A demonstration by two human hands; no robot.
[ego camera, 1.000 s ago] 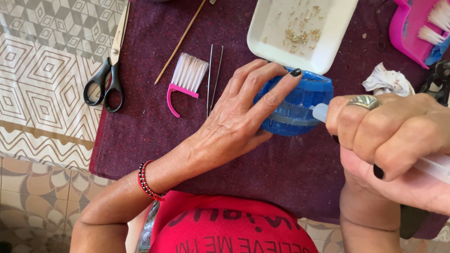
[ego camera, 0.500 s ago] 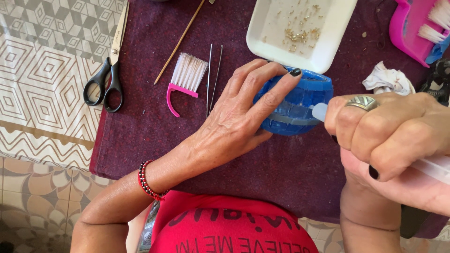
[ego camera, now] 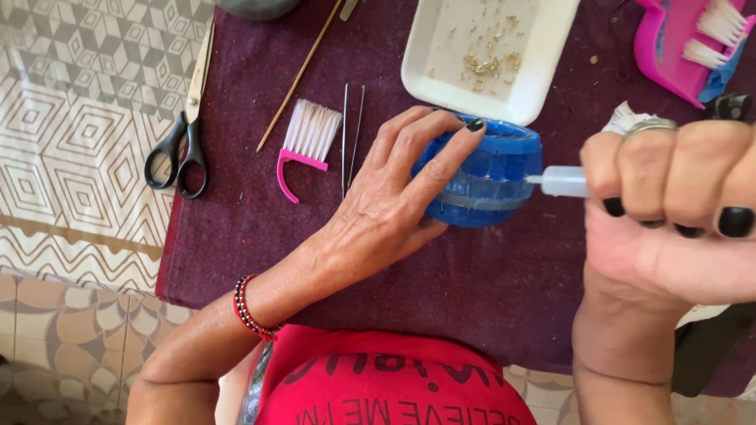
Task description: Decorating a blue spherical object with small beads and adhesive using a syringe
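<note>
Blue round container (ego camera: 492,177): translucent plastic, lying on its side on the purple cloth (ego camera: 260,236) that covers the counter, just below the white tray (ego camera: 441,83). Left hand (ego camera: 386,205) grasps it, fingers curled over its top. Right hand (ego camera: 669,220) is clenched around a clear syringe-like applicator (ego camera: 561,181), its tip touching the container's side. Nearby: pink-handled brush (ego camera: 307,142), tweezers (ego camera: 352,134), wooden stick (ego camera: 299,75), scissors (ego camera: 185,134). Risk: a slack left grip may let the container roll off the tip; a hard squeeze may spill onto the cloth.
</note>
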